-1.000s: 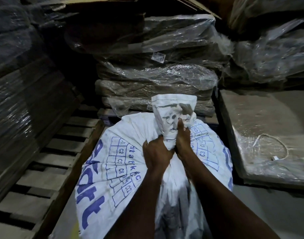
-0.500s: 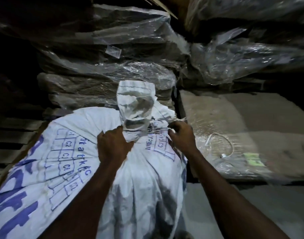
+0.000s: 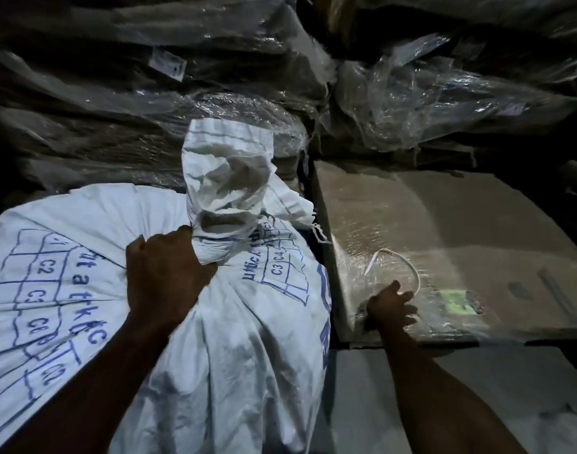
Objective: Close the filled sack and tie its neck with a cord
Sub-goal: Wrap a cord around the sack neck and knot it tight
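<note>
Head cam: left hand [image 3: 164,273] fisted round sack [image 3: 248,355] neck; right hand [image 3: 390,304] at cord [image 3: 408,262], grip unclear.

Plastic-wrapped cardboard stacks [image 3: 149,103] are looming behind, while a flat wrapped bundle [image 3: 460,231] bearing a green label [image 3: 456,301] is lying low on the right.
</note>
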Action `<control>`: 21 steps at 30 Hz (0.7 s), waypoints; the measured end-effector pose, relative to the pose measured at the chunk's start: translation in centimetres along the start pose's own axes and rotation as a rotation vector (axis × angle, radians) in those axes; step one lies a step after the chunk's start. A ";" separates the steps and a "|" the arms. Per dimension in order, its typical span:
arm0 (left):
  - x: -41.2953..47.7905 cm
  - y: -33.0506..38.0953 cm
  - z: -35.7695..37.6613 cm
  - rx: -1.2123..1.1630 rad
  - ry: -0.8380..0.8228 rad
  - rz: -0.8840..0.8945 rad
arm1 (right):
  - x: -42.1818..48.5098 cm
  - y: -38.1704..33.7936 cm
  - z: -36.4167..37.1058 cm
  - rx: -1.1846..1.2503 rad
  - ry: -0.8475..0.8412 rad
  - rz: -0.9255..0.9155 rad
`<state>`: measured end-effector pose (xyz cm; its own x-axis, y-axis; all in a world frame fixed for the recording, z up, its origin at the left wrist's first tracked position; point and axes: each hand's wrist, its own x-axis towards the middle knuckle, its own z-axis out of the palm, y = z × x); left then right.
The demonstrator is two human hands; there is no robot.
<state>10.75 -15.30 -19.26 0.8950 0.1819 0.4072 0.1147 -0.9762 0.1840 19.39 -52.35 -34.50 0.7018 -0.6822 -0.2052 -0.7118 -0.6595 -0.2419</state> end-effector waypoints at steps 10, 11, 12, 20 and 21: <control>0.8 -0.8 0.7 -0.011 -0.023 -0.056 | -0.4 0.0 0.7 0.224 0.233 -0.093; 0.8 -0.8 0.6 -0.016 -0.028 -0.059 | -1.3 -0.9 0.3 0.336 0.242 -0.112; 0.7 -0.9 0.5 -0.020 -0.031 -0.062 | -2.3 -2.1 -0.3 0.448 0.251 -0.130; -0.6 -1.8 -1.6 -0.045 -0.081 -0.121 | -15.9 -11.0 -10.0 0.863 0.037 -0.188; -1.0 -1.8 -1.8 -0.051 -0.091 -0.131 | -18.0 -11.4 -10.9 0.875 0.001 -0.217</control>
<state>8.91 -13.55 -18.37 0.9093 0.2939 0.2948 0.2133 -0.9371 0.2764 14.57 -36.02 -17.69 0.8177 -0.5713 -0.0707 -0.2867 -0.2977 -0.9106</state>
